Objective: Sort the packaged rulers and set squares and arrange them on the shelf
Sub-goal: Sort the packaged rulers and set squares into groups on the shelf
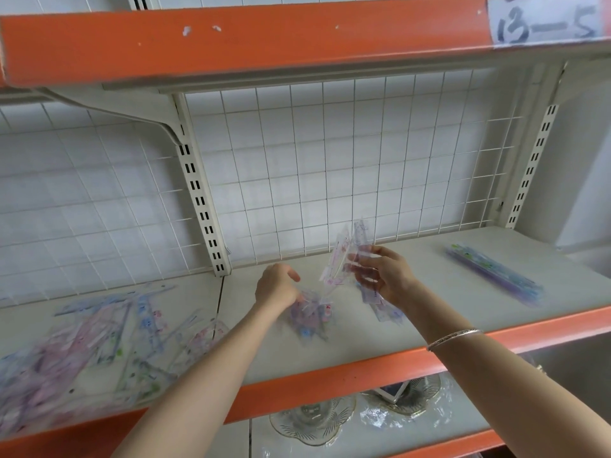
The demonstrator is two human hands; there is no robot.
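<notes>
On the pale shelf board [446, 312] my right hand [385, 276] grips several clear packets of set squares [344, 256], fanned upright above the board. My left hand [276, 285] is curled over a small heap of clear packets [312, 315] lying at the middle of the shelf; blur hides whether it grips one. More packets [386, 309] lie under my right wrist. A big loose pile of packaged rulers and set squares [99, 345] covers the shelf's left part. A neat stack of long purple rulers [496, 276] lies at the right.
An orange-edged shelf [264, 41] hangs overhead with a paper label reading 13-5 [545, 24]. White wire grid [330, 166] backs the shelf, with a slotted upright [201, 200] between bays. Glass dishes [314, 421] sit on the shelf below.
</notes>
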